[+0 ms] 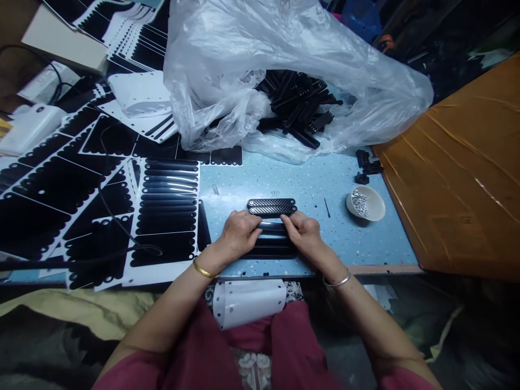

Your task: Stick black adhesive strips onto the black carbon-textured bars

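Between my left hand point(239, 234) and my right hand point(305, 236) is a glossy black strip point(273, 228), pinched at both ends by thumbs and fingers. Just beyond my fingertips lie two black handle-like pieces with a textured pattern point(272, 207), side by side. Below the strip, nearer the table's front edge, smooth black bars point(268, 248) lie across the blue speckled table point(227, 184). My hands hide parts of the bars. To the left is a sheet of black peel-off strips point(166, 208) on white backing.
A clear plastic bag point(227, 49) holding many black plastic parts point(300, 103) stands at the back. A white bowl point(377, 207) with small metal pins sits right, near small black pieces point(369, 162). A taped brown box point(467, 179) borders the right side. A black cable point(117, 222) crosses the sheets.
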Demonstrator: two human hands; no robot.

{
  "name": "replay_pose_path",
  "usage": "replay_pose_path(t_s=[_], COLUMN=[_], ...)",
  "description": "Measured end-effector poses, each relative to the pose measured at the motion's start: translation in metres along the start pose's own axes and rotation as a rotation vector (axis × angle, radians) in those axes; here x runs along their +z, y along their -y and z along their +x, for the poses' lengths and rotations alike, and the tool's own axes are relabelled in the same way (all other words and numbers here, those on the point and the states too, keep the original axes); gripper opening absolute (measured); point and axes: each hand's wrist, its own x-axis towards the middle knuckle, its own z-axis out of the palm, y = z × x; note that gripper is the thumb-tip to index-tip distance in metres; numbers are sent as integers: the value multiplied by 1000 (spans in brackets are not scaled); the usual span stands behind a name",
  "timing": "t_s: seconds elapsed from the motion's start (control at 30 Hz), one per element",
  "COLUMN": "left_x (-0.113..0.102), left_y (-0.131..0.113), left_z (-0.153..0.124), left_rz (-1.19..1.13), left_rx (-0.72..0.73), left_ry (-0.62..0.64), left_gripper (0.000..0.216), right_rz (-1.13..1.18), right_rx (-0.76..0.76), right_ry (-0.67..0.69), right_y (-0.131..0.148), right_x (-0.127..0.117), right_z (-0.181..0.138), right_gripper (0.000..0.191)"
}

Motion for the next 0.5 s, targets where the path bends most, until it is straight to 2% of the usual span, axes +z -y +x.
replay_pose_path(t_s=[0.13,0.27,0.4,0.5], left_x=[1,0,-4,-20], left_y=[2,5,8,-1], left_z=[0,1,3,-4], left_rz=[12,18,-65,-143], left_rx=[17,18,-20,-5], left_ry=[-5,-13,-29,-144], left_gripper=[4,5,17,20], right_rz=[-129,-48,153,146], right_rx=[-13,28,153,197], right_ry=[-11,-36,-63,-160], right_y=[7,2,-10,-6], right_x=[4,4,-16,-38], right_z=[1,2,-9,-34], right_gripper=[50,55,52,45])
